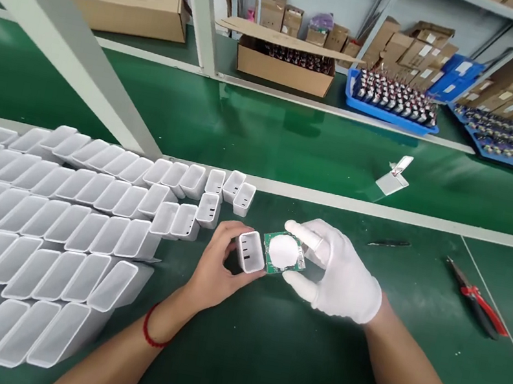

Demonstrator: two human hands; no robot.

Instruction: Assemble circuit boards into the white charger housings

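My bare left hand point(216, 270), with a red cord round its wrist, is closed on a white plastic case point(251, 253) whose slotted end shows. Against the right side of that case is a green circuit board point(283, 253) carrying a round white pad. My right hand point(346, 272), in a white glove, pinches the board by its upper and lower edges between fingers and thumb. Rows of white plastic cases point(103, 193) stand to the left of my hands, several with slots at the end nearest me.
Red-handled pliers point(477, 298) and a thin dark tool point(389, 243) lie on the green bench to the right. A small white folded piece point(393, 175) lies beyond the rail. Farther back are a blue tray point(387, 115) of parts, an open carton point(284, 72) and shelves of boxes.
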